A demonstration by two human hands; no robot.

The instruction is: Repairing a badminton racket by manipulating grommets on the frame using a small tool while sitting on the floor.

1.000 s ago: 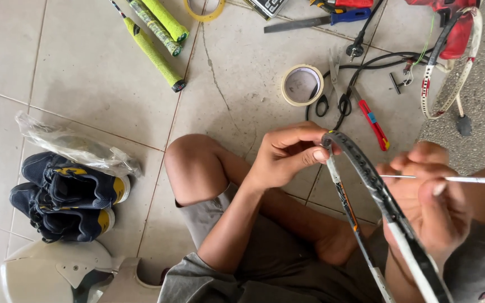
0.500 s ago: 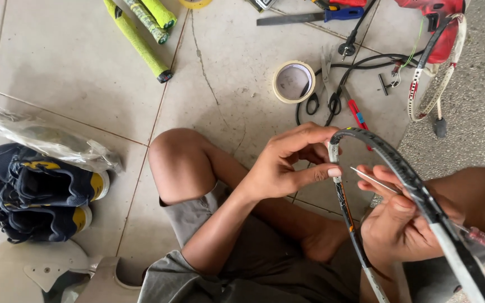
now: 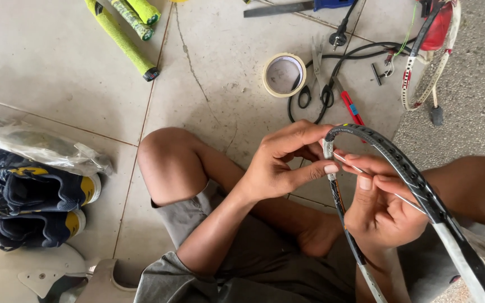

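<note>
I sit cross-legged on a tiled floor with an unstrung black and white racket frame (image 3: pixel 416 185) across my lap. My left hand (image 3: pixel 287 165) pinches the head end of the frame between thumb and fingers. My right hand (image 3: pixel 380 207) is inside the hoop, fingers closed on a thin white string (image 3: pixel 405 199) that runs from the frame toward the lower right.
A tape roll (image 3: pixel 283 74), pliers (image 3: pixel 315 76), a red-handled tool (image 3: pixel 350 106) and a black cable (image 3: pixel 360 53) lie ahead. A red and white racket (image 3: pixel 430 56) is at top right, green-gripped handles (image 3: pixel 122 36) at top left. Dark shoes (image 3: pixel 26 202) and a plastic bag (image 3: pixel 35 146) sit left.
The frame and both hands have shifted lower and closer together. My right hand has moved in from the right along the string to the frame's head.
</note>
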